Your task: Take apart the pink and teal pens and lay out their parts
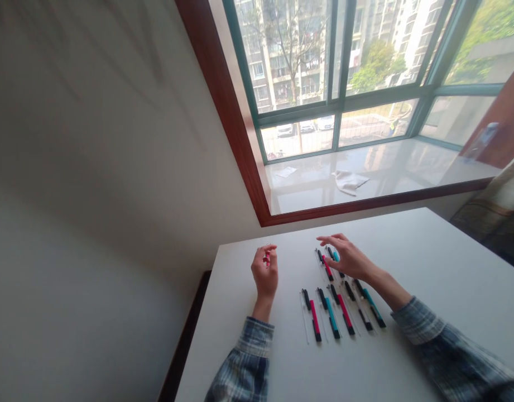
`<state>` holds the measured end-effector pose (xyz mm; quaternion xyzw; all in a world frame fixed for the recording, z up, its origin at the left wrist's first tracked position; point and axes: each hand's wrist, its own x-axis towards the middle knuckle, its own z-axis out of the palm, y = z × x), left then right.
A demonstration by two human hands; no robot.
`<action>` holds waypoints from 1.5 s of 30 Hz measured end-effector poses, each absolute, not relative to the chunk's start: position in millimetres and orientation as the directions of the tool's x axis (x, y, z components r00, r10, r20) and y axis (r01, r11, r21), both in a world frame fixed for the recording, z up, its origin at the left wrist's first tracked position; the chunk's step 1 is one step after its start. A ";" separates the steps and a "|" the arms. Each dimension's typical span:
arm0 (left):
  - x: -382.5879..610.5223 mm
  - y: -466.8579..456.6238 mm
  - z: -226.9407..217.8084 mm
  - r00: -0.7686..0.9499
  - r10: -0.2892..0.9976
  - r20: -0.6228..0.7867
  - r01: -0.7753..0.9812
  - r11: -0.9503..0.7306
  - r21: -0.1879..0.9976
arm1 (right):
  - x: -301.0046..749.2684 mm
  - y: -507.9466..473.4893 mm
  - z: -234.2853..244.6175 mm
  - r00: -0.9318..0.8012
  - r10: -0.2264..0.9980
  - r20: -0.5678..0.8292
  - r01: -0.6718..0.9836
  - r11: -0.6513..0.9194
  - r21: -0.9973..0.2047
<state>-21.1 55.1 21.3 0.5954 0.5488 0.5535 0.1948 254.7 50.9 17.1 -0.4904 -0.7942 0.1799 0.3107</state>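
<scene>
Several pens with black caps and pink or teal barrels (332,315) lie in two rows on a white table (428,262). My left hand (265,273) is raised at the table's left side, its fingers pinched on a small pink pen part (267,257). Over the far row of pens (327,267) hovers my right hand (347,258), fingers spread and curved down, touching or just above a teal pen. Both wrists wear plaid sleeves.
A white wall fills the left. Behind the table runs a glossy windowsill (390,173) with a crumpled white cloth (349,181) and a paper scrap (286,172). A patterned cushion or chair (499,212) stands at the right edge.
</scene>
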 end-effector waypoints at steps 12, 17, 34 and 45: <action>-15.8 45.6 22.3 -0.083 0.855 0.512 0.518 -0.402 0.755 | 251.8 87.1 46.2 -0.525 0.850 0.047 0.744 0.484 -0.461; -15.7 45.2 21.8 -0.093 0.863 0.496 0.521 -0.383 0.763 | 247.9 86.1 45.8 -0.538 0.842 0.036 0.735 0.489 -0.470; -17.0 46.1 25.8 -0.133 0.869 0.477 0.515 -0.351 0.782 | 246.7 90.0 31.2 -0.544 0.835 0.084 0.735 0.522 -0.433; -14.8 48.4 29.0 -0.105 0.906 0.411 0.431 -0.330 0.839 | 231.0 78.9 66.2 -0.518 0.808 0.283 0.705 0.590 -0.393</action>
